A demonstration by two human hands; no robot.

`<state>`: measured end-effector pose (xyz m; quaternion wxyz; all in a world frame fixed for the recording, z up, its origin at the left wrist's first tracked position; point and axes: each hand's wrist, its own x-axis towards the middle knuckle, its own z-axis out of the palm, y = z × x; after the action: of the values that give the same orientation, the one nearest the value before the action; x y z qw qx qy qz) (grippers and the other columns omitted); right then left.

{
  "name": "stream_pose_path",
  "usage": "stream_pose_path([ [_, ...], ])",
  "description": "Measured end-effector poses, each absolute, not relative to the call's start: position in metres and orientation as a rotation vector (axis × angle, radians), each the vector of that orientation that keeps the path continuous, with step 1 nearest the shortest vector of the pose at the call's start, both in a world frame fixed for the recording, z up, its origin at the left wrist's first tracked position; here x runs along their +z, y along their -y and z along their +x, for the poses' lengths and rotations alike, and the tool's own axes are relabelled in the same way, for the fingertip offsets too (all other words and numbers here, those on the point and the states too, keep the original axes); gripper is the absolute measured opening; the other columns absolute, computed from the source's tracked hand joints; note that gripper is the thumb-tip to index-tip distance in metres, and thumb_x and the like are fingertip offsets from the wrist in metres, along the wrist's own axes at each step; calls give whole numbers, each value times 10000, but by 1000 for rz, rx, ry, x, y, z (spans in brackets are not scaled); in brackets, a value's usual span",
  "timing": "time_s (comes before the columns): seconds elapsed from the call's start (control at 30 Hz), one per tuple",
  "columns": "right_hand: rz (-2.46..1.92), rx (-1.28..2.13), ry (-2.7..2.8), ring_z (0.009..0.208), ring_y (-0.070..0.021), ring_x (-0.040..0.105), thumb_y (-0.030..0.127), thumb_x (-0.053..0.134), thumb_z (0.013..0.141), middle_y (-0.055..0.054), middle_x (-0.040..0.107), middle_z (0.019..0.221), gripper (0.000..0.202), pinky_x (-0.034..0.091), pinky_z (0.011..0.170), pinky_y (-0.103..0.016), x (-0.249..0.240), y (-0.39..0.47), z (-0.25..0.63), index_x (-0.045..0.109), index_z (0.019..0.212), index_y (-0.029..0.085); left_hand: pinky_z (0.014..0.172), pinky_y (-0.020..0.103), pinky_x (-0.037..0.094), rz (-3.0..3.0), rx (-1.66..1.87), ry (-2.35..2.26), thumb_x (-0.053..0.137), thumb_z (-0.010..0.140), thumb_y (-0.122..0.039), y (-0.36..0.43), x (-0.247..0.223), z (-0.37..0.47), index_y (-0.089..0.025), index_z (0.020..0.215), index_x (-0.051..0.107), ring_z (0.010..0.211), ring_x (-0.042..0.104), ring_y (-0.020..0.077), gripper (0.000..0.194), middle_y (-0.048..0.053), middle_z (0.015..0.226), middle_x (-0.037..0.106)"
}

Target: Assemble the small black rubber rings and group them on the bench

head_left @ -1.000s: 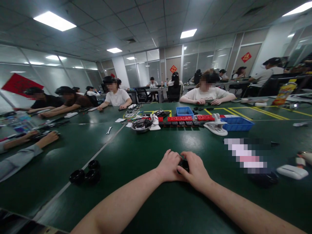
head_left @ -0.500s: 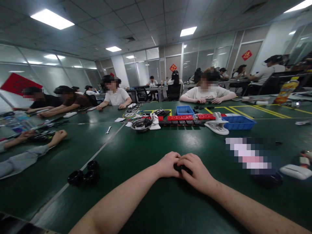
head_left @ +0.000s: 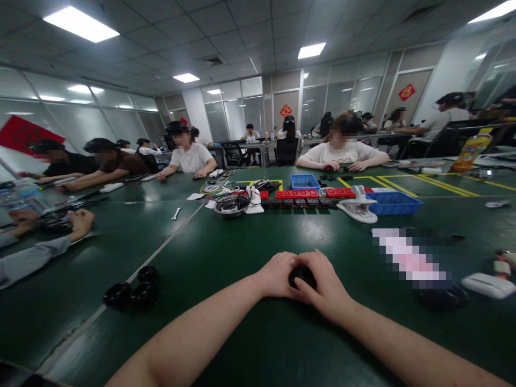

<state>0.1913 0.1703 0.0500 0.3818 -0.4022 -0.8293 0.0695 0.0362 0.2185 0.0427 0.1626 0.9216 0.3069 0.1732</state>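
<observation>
Both hands are closed around one glossy black round piece (head_left: 303,277), low over the green tabletop in the middle of the view. My left hand (head_left: 279,275) grips its left side, fingers curled around the far edge. From the right, my right hand (head_left: 327,280) wraps it, with the thumb lying across the front. Much of the piece is covered by fingers, so its exact kind cannot be made out. To the left, three shiny black rounded, cup-like pieces (head_left: 144,294) sit close together on the table.
Ahead lie a metal bowl of cables (head_left: 230,206), a red-and-black row of modules (head_left: 298,194), a white clamp stand (head_left: 358,204) and a blue tray (head_left: 397,203). A wrench (head_left: 176,214) lies left, a white case (head_left: 487,285) right. A co-worker's hands (head_left: 78,223) work at far left.
The fingers of my right hand have shifted back off the top of the black piece, so more of it shows. The view has turned slightly right.
</observation>
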Motion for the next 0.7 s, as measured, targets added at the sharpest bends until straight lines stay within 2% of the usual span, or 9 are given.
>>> stream_pose_path([
  [0.17, -1129, 178, 2067, 884, -249, 511, 423, 474, 779, -105, 555, 943, 324, 394, 806, -436, 43, -174, 192, 478, 982, 170, 855, 383, 378, 2629, 516, -940, 690, 529, -558, -213, 43, 40, -187, 1107, 453, 936, 493, 244, 727, 63, 1026, 531],
  [0.4, -1254, 141, 2089, 800, -226, 503, 423, 513, 755, -77, 548, 866, 308, 404, 731, -392, 46, -173, 191, 483, 926, 169, 857, 396, 367, 2704, 539, -1037, 653, 496, -639, -209, 34, 44, -175, 925, 496, 888, 492, 240, 652, 53, 921, 526],
  [0.7, -1437, 45, 2154, 744, -203, 509, 376, 538, 758, -48, 536, 788, 207, 405, 673, -353, 48, -175, 189, 510, 806, 176, 836, 356, 382, 2743, 532, -1036, 656, 582, -468, -214, 36, 45, -167, 866, 510, 807, 497, 204, 439, 34, 829, 530],
])
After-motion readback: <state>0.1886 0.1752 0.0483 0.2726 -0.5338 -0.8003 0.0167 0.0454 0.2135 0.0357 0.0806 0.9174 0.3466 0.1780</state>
